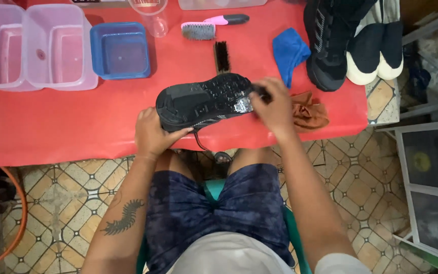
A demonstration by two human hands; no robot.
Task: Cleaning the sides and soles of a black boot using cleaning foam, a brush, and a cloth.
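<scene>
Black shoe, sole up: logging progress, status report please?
Left hand grips black rubber-soled shoe at heel. Right hand holds a small dark brush on the toe end. Brown crumpled cloth beside right hand, touching nothing.

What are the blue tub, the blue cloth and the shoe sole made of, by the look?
Blue tub: likely moulded plastic, glossy, with rounded corners and slightly see-through walls.
Blue cloth: soft fabric, possibly microfibre, matte, lying limp and folded.
Shoe sole: probably rubber, black, with moulded tread blocks; shiny patches suggest it is wet. The left hand holds the shoe.
</scene>
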